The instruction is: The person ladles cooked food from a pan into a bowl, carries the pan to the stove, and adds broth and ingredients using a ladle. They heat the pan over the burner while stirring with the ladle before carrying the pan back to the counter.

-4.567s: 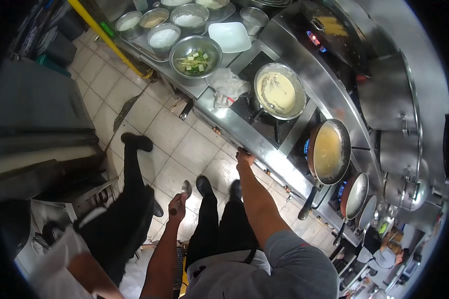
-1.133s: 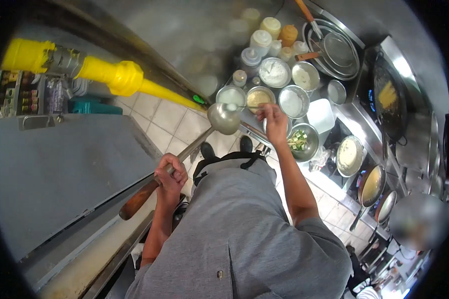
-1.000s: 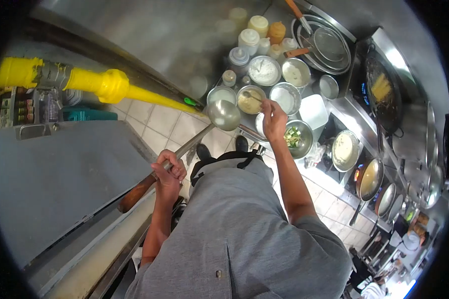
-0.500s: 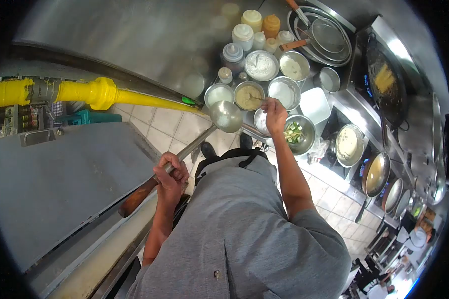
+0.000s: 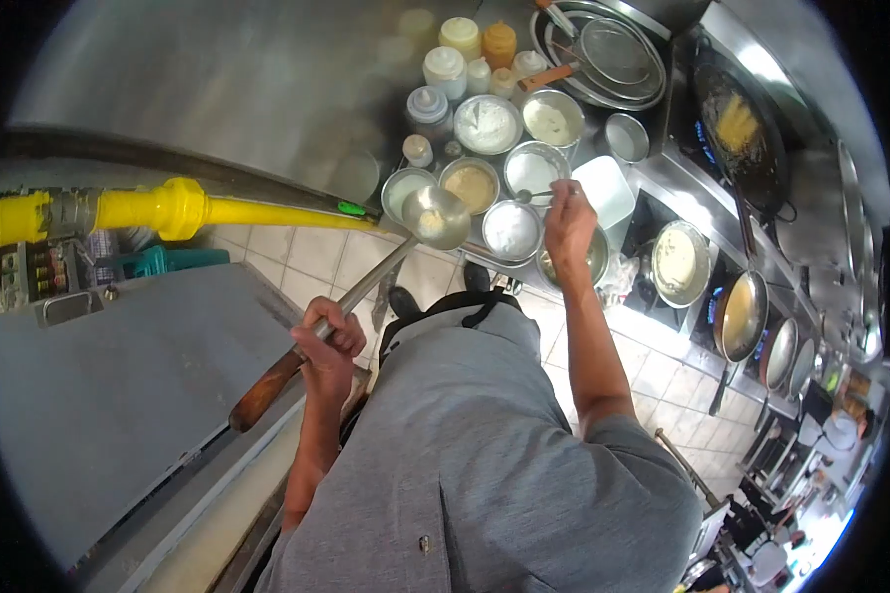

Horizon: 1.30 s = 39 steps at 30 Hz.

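Note:
My left hand is wrapped round the shaft of a long ladle with a wooden handle. The ladle's bowl is over the near rim of the left container, with some yellowish matter in it. My right hand pinches a small spoon, whose head is at the near part of a bowl of white powder. Beside it are a bowl of tan powder and another white-filled bowl. My right hand partly hides a steel bowl.
Squeeze bottles and strainers stand at the back. A white square dish is right of the bowls. Pans sit on the stove, beside a wok. A yellow pipe runs at left; people are far right.
The spoon has moved from the tan powder bowl to the white powder bowl. Yellowish matter now shows in the ladle. The view has shifted, and the counter items appear further left.

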Tool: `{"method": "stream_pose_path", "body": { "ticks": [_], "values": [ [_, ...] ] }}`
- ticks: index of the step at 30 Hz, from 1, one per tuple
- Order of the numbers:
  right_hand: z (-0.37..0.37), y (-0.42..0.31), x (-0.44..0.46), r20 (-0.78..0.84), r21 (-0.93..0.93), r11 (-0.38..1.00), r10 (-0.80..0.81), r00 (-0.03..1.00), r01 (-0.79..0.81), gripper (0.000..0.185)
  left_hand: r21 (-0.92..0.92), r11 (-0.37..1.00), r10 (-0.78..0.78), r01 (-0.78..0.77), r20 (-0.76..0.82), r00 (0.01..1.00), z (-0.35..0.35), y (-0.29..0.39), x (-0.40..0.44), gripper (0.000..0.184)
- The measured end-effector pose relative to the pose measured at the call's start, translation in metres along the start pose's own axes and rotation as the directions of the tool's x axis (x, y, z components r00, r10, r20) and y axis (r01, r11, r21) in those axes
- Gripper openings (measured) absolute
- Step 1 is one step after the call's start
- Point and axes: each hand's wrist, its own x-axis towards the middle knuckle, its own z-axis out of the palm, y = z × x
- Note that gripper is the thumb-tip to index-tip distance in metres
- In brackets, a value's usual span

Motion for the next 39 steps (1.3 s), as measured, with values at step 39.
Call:
{"method": "stream_pose_path", "body": {
  "ticks": [39],
  "values": [
    [0.004,0.046,-0.033,0.229,0.134,0.974,0.148,0.962,-0.182,0.034,0.103,0.993,-0.047,0.050,-0.030,0.998,0.015,0.009,-0.007,0.077]
  ]
}}
